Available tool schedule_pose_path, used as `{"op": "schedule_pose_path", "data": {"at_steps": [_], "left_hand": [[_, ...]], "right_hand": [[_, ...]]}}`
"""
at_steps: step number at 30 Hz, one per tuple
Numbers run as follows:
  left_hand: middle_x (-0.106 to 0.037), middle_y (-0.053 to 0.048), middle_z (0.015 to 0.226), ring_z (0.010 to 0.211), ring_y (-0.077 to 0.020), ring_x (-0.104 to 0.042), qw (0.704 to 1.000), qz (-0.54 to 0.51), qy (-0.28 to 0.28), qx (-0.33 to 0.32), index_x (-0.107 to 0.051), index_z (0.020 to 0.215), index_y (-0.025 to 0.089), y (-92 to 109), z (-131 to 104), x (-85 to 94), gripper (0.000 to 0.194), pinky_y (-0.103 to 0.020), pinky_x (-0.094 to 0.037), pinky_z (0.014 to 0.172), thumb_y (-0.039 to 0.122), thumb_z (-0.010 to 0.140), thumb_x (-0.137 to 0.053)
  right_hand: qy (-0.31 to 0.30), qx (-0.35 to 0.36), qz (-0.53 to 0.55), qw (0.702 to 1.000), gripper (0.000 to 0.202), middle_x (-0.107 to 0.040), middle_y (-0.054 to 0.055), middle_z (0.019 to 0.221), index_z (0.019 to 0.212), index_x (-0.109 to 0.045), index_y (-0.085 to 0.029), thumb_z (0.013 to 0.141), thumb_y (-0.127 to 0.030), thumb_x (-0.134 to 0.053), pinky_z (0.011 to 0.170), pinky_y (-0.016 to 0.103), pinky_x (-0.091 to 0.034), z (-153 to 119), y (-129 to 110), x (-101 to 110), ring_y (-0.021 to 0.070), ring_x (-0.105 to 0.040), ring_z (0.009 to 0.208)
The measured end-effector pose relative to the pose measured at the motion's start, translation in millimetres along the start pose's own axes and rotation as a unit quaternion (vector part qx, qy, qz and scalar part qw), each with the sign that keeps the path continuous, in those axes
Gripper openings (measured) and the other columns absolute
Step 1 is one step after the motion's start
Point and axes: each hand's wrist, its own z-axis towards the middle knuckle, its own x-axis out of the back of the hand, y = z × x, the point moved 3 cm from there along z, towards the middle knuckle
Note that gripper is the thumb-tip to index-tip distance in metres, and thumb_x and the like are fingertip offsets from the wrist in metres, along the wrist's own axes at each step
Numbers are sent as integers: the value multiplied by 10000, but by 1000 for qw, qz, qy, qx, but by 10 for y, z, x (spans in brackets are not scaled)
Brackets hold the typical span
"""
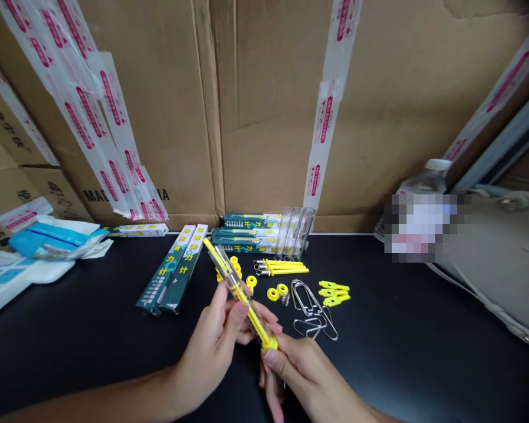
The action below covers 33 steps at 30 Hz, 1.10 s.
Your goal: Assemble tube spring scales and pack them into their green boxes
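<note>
The left hand (218, 338) is gripping the middle of a clear tube (250, 309), its thumb lying along the near side and its fingers curling round behind. The right hand (306, 364) is pinching a yellow cap (269, 344) at the tube's lower end between thumb and forefinger, while its other fingers are bending underneath, partly hidden. The tube is slanting above the near middle of the table (114, 346), its upper end tilting away and to the left. A yellow rod is running inside it and sticking out at the top (208, 244).

Just beyond the hands, yellow rings (277, 292) are lying scattered, with tiny metal pieces (285, 299) beside them, too small to make out. Wire clips (311, 309) are lying to the right of these, and three yellow tabs (334, 292) are resting next to the clips. Yellow rods with metal ends (286, 269) are lying farther back, in front of several clear tubes (296, 235) that are standing upright near the far edge. Printed boxes (247, 239) are lying along that edge, left of the tubes, and two more (174, 270) are lying side by side nearer the left hand. A power strip (9, 282) is sitting at the left edge beside a blue packet (57, 236), and a bottle (432, 176) is standing at the far right corner by a bag (502, 252).
</note>
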Motion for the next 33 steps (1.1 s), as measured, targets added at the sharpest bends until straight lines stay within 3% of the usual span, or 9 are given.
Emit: {"op": "schedule_pose_path", "data": {"at_steps": [6,13,20,25,28,30,33], "left_hand": [[-757,-106,946,833,-206,-736,1000,30,-7,0,-470,1079,203,17,8,-22,316,-245,-540,630,505,986,-478],[-739,-38,836,751,-191,-706,999,-6,39,-24,-458,1118,214,88,-44,19,279,-290,-549,694,470,1007,-455],[-642,23,696,742,-178,-640,995,-22,89,-39,-467,1114,229,104,-75,56,278,-314,-510,778,484,1007,-440],[-650,18,735,781,-172,-639,996,6,85,-23,-472,1139,234,64,-46,82,317,-301,-504,792,513,989,-468],[-685,-10,781,789,-179,-660,996,14,91,2,-458,1184,229,47,-7,93,381,-308,-525,783,553,984,-437],[-703,-29,801,784,-193,-682,995,6,94,23,-429,1226,229,38,13,93,432,-320,-560,747,583,980,-404],[-706,-39,819,656,-207,-705,994,11,92,50,-389,1265,246,20,24,86,485,-262,-560,482,618,956,-416]], "right_hand": [[-27,-17,27,999,631,-549,-25,482,704,-517,-206,852,-799,-359,546,248,-448,21,16,-41,128,-520,414],[13,26,-12,1000,478,-691,34,628,799,-699,-163,913,-595,-530,589,242,-478,17,-105,9,154,-629,585],[31,24,1,999,274,-718,23,765,974,-703,-185,830,-416,-727,697,266,-518,5,-111,84,166,-675,687],[27,-1,38,999,280,-725,-2,768,979,-686,-195,774,-350,-798,806,278,-508,2,-95,81,175,-687,774],[57,-29,98,993,325,-718,-28,750,940,-617,-210,737,-346,-831,814,273,-504,5,-83,96,161,-675,769],[79,-39,122,989,349,-717,-37,751,890,-559,-220,725,-346,-840,817,271,-498,6,-81,110,154,-663,771],[89,-30,114,989,341,-717,-34,753,840,-515,-224,755,-358,-816,788,265,-495,2,-96,117,149,-655,761]]}}
